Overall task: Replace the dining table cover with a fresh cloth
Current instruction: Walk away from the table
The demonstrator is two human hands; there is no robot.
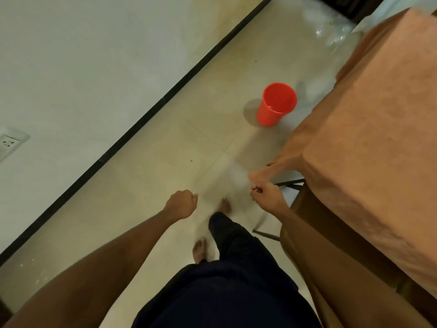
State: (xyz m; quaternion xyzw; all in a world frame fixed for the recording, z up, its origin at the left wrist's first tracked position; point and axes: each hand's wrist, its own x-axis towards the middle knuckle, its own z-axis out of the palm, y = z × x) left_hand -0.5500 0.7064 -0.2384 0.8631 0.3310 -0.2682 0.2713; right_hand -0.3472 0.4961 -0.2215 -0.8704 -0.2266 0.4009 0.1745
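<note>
Head view, looking straight down at the floor.

- Orange cloth (pixel 369 129): lying spread flat along the right side of the frame, its edges hanging down on the left and the near side. Its lower left corner is being drawn out to a point toward the centre of the frame.
- Right hand (pixel 267 196): sitting just below that drawn-out corner, at centre right. Fingers are curling inward and pinching the tip of the cloth; the forearm is running down to the lower right.
- Left hand (pixel 182 203): hanging left of centre, apart from the cloth. Fingers are clenching into a fist, and nothing is showing inside it.
- A pale blur is lying between the two hands; cannot tell what it is.
- Red cup (pixel 276 104): standing upright on the tiled floor (pixel 165 176), above centre right, near the hanging edge of the cloth but not touching it. Mouth is facing up.
- Clear plastic (pixel 335 31): lying crumpled on the floor at upper right, beside the far end of the cloth.
- Black skirting strip (pixel 146 114): running diagonally from lower left to top centre, dividing the floor from the pale wall.
- Wall socket (pixel 9 142): showing at the left edge.
- Thin dark bars (pixel 266 233): standing below the right hand, beside the cloth's near edge.
- Person: wearing dark trousers (pixel 236 268), bare feet showing on the tiles at lower centre, blurred.
</note>
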